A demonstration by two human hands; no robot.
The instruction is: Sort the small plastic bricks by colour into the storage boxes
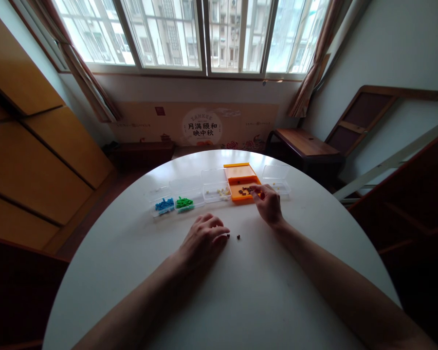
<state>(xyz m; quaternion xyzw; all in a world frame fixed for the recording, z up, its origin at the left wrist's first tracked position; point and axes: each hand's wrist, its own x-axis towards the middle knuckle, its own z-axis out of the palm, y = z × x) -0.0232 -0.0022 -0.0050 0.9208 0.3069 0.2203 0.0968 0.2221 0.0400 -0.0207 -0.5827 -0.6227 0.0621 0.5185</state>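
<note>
My left hand [204, 236] rests on the white round table [270, 291], fingers loosely bent and apart. Its extended fingertip is at a small dark brown piece [228, 236], apparently touching it. A second small brown piece [238, 237] lies just to the right. Over the right side of an open orange box [241, 199] is my right hand [269, 203], thumb and fingertips brought together in a pinch. Several dark brown pieces [244, 191] lie in that box near the fingertips. Whatever the pinch holds is too small to make out.
Left of the orange box stand open clear boxes with blue pieces [164, 205], green pieces [184, 202] and pale pieces [223, 192]. Another clear box [282, 188] sits behind my right hand. Beyond the table are a wooden chair [306, 142] and windows [168, 34].
</note>
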